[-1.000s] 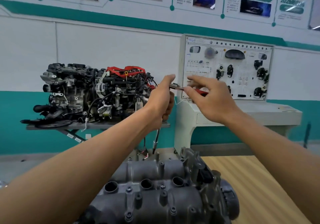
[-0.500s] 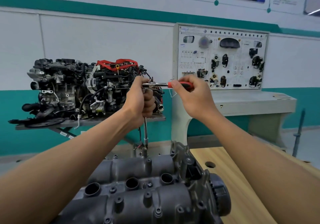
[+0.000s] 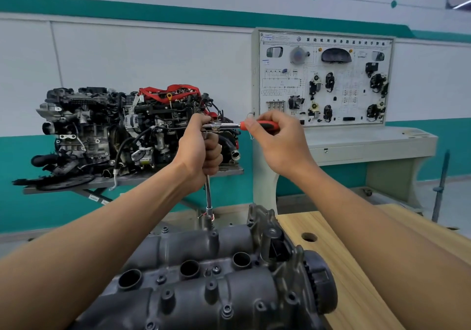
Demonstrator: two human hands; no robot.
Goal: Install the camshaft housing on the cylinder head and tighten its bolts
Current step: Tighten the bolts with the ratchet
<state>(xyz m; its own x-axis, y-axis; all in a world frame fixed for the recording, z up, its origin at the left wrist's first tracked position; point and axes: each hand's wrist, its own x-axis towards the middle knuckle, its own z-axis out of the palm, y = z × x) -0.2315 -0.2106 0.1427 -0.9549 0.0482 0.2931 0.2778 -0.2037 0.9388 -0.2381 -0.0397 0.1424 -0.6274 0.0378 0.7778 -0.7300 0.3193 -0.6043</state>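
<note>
Two grips shared one tool. The left grip [image 3: 201,148] was curled in a fist round the top of the extension bar [image 3: 208,194], just under the head of the ratchet [image 3: 225,125]. The right grip [image 3: 277,146] sat near it, to its right and at about the same height. Its fingers and thumb were wrapped round the ratchet's red handle [image 3: 265,125], and the chrome shank ran level between the two grips.

Straight below the left grip the extension bar dropped almost upright, and its socket [image 3: 209,218] met the far edge of the camshaft housing [image 3: 193,286]. The socket hid whatever it sat on. The dark grey housing lay well below both grips and nearer the person, with three round open wells in a row along its top and a small bolt head [image 3: 216,269] seated beside the middle one. The wooden counter [image 3: 356,291] showed to the housing's right, under the right forearm.

Beyond the left grip stood a complete engine [image 3: 114,125] with red straps on a grey stand. Beyond the right grip hung a white training board [image 3: 323,79] studded with car parts.
</note>
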